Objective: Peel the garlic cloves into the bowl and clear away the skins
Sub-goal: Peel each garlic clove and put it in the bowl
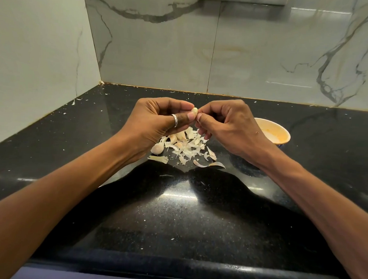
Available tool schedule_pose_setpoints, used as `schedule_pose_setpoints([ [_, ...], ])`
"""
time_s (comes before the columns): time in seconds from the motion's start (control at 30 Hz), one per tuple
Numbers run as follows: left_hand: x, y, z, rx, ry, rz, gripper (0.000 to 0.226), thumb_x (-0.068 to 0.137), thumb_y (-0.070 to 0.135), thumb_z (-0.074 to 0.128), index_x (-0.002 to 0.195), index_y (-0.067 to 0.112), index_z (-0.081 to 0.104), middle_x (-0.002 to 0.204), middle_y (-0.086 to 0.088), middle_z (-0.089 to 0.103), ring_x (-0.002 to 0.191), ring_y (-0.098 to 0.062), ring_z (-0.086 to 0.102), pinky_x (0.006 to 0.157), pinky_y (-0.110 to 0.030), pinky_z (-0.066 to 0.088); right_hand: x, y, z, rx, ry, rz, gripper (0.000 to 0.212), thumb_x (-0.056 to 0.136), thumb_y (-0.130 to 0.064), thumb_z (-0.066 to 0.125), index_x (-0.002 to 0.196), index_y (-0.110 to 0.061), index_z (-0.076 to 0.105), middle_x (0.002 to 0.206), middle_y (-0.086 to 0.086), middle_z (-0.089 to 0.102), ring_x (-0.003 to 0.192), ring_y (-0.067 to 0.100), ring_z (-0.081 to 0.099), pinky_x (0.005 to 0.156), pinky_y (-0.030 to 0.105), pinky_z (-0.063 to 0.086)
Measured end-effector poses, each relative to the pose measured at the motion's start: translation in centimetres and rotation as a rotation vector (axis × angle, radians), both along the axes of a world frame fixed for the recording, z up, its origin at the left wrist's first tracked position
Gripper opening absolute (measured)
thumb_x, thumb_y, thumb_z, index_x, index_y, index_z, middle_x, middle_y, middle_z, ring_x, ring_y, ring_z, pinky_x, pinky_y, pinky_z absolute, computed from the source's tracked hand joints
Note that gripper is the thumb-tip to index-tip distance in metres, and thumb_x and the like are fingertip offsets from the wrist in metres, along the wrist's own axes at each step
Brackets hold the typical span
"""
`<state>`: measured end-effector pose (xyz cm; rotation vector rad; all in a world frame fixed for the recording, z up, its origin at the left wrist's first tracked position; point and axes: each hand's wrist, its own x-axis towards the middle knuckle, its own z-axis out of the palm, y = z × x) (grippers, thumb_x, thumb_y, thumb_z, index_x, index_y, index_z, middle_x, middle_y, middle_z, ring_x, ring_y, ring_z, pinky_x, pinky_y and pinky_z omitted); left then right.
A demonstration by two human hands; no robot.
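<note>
- Head camera looks down on both my hands, raised together above a polished black speckled stone countertop (pixel 175 213).
- My left hand (pixel 158 118) has its fingers curled and pinches a small, pale, glossy garlic clove (pixel 194 110) between thumb and forefinger. A patterned silver ring (pixel 175 120) sits on its thumb.
- My right hand (pixel 226 124) meets it from the other side, fingers curled as well, with thumb and forefinger tips gripping the same clove.
- The garlic clove is up in the air between the two hands, over the heap of peelings and not in the bowl.
- Beneath the hands, a loose heap of thin white papery garlic skins (pixel 189 147) lies on the countertop.
- A few unpeeled cloves (pixel 157 149) lie at its left edge and among the skins.
- A round bowl with a yellow-orange inside (pixel 281 131) stands on the countertop to the right of the heap. It is partly hidden behind my right hand, and I cannot tell what lies in it.
- Small white flecks are scattered across the countertop.
- Pale marble wall tiles (pixel 162 53) with grey veins rise behind it and on the left.
</note>
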<state>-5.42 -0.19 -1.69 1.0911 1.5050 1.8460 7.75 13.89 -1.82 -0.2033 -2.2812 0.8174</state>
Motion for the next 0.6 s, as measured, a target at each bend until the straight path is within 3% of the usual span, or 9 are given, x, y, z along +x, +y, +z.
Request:
schedule_pose_setpoints([
  [0.23, -0.15, -0.08, -0.12, -0.01, 0.069, -0.008, 0.028, 0.082, 0.003, 0.076, 0.11, 0.005, 0.074, 0.095, -0.009, 0.077, 0.087, -0.013, 0.073, 0.077, -0.022, 0.059, -0.12, 0.43, -0.17, -0.027, -0.026, 0.03, 0.018, 0.098, -0.019, 0.064, 0.093, -0.007, 0.077, 0.076, 0.007, 0.076, 0.066, 0.022, 0.074, 0.067, 0.046, 0.063],
  [0.6, -0.16, -0.04, -0.21, -0.012, 0.114, -0.012, 0.025, 0.083, 0.0, 0.075, 0.108, 0.005, 0.074, 0.094, -0.009, 0.076, 0.086, -0.012, 0.073, 0.079, -0.022, 0.059, 0.34, 0.37, 0.3, -0.255, -0.069, 0.129, 0.017, 0.1, -0.011, 0.065, 0.1, 0.001, 0.076, 0.09, 0.022, 0.074, 0.077, 0.02, 0.07, 0.071, 0.031, 0.058],
])
